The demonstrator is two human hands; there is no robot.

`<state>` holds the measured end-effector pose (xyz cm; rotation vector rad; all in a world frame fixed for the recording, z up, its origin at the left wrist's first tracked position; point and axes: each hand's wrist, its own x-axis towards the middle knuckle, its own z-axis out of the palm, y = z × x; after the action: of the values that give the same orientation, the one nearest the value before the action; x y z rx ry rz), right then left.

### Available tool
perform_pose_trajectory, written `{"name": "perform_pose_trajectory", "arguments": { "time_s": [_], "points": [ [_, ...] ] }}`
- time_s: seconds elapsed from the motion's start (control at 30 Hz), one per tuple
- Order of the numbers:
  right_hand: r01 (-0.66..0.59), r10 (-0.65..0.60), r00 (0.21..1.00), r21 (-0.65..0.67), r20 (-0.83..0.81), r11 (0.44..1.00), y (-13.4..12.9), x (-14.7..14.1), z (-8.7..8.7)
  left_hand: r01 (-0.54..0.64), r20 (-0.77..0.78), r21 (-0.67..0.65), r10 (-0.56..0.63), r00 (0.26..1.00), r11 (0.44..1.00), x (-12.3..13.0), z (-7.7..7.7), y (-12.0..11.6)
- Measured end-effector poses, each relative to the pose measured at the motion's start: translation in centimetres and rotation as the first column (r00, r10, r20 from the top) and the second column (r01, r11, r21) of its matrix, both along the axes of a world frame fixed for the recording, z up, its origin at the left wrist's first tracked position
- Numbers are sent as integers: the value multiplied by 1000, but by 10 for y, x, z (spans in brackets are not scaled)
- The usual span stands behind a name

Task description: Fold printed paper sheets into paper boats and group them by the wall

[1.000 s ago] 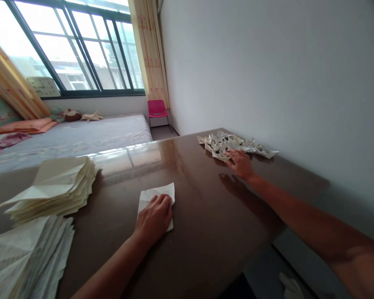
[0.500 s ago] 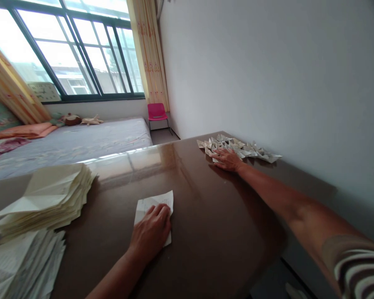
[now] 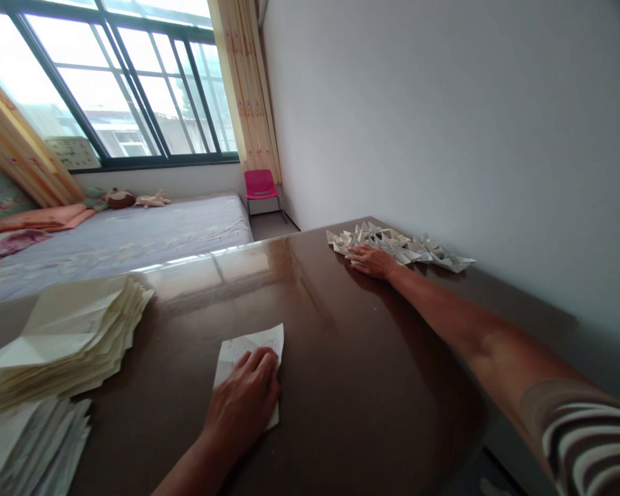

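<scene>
A creased sheet of printed paper (image 3: 234, 349) lies on the brown glossy table (image 3: 335, 386). My left hand (image 3: 246, 393) rests on it with fingers bent and pressed together, covering its middle. Across the table, my right arm is stretched out to a group of several folded paper shapes (image 3: 418, 249) near the wall. My right hand (image 3: 370, 261) lies at their near left edge, palm down, fingers extended and touching the nearest ones.
At the left stand a stack of cream sheets (image 3: 77, 331) and, nearer, a stack of greyish sheets (image 3: 41, 448). Beyond the table are a bed (image 3: 186, 224) and a pink chair (image 3: 261, 184). A white wall (image 3: 444, 124) borders the right side.
My right hand has shifted slightly left along the folded papers. The view has moved a little, so the left hand, sheet and stacks appear lower and further left.
</scene>
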<state>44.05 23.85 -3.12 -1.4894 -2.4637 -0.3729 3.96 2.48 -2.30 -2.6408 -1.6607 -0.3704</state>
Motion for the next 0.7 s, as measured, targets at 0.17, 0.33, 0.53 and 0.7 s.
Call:
{"name": "perform_pose_trajectory", "arguments": {
  "time_s": [0.17,0.33,0.53,0.7],
  "points": [
    [-37,34,996,37,85,999,16,3,-2,0,1,-2,0,1000,1000,0,-1,1],
    [-29,25,995,44,101,999,32,4,-5,1,13,13,-1,1000,1000,-1,-5,1],
    [-7,0,990,48,141,999,50,3,-7,21,18,38,-22,1000,999,0,-3,-1],
    [30,-38,986,52,160,998,59,0,-5,29,16,49,-30,999,998,-1,-5,-1]
  ]
}}
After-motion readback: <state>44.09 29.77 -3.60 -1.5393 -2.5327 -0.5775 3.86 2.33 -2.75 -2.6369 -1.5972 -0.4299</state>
